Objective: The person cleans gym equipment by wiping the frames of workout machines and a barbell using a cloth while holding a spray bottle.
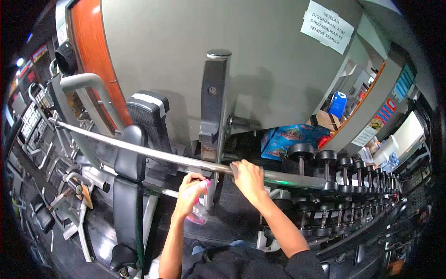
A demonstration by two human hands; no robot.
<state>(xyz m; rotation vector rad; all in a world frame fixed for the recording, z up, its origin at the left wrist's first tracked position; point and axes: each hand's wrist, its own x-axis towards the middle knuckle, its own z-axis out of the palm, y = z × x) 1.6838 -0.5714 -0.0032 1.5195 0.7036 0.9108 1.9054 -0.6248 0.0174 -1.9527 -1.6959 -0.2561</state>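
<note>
My left hand [189,195] is wrapped round a clear spray bottle [199,215] with a pink nozzle, held just below the barbell [186,161]. The long metal bar runs across in front of me, from the upper left to the thicker sleeve end at the right. My right hand [248,181] is closed over the bar near that sleeve, fingers on top. A small dark grey edge shows by those fingers; I cannot tell whether it is a cloth. Behind the bar stands a grey upright post [216,97] of the bench.
A black padded bench [127,214] stands to the left. Dumbbells line a two-level rack [325,197] at the right. Blue cartons [288,139] sit by the grey wall, which carries a paper sign [327,27]. More gym machines fill the far left.
</note>
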